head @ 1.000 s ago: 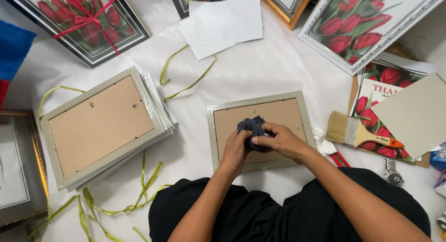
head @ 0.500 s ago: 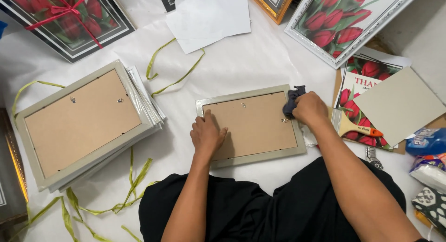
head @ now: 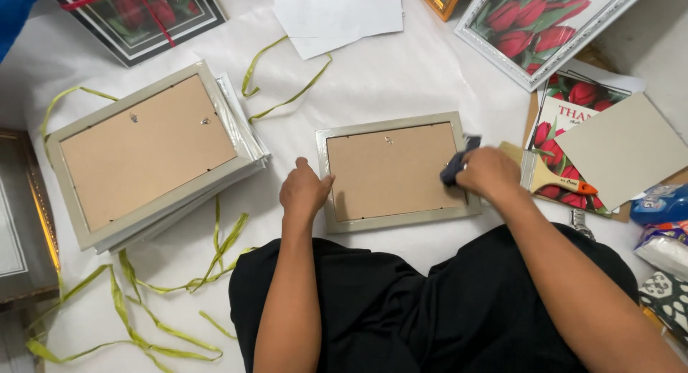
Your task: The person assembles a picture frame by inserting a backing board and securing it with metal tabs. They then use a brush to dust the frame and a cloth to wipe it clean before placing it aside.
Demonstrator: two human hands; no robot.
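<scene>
Frame [head: 394, 174] lies face-down, left hand [head: 304, 192] open on its edge, right hand [head: 489, 174] gripping dark cloth [head: 456, 166].

The picture frame [head: 395, 172] is pale grey-green with a tan backing. The cloth [head: 456, 166] is dark navy. At three o'clock, the paintbrush [head: 548, 175] has an orange handle. Ribbons [head: 136, 301] are yellow-green.
</scene>
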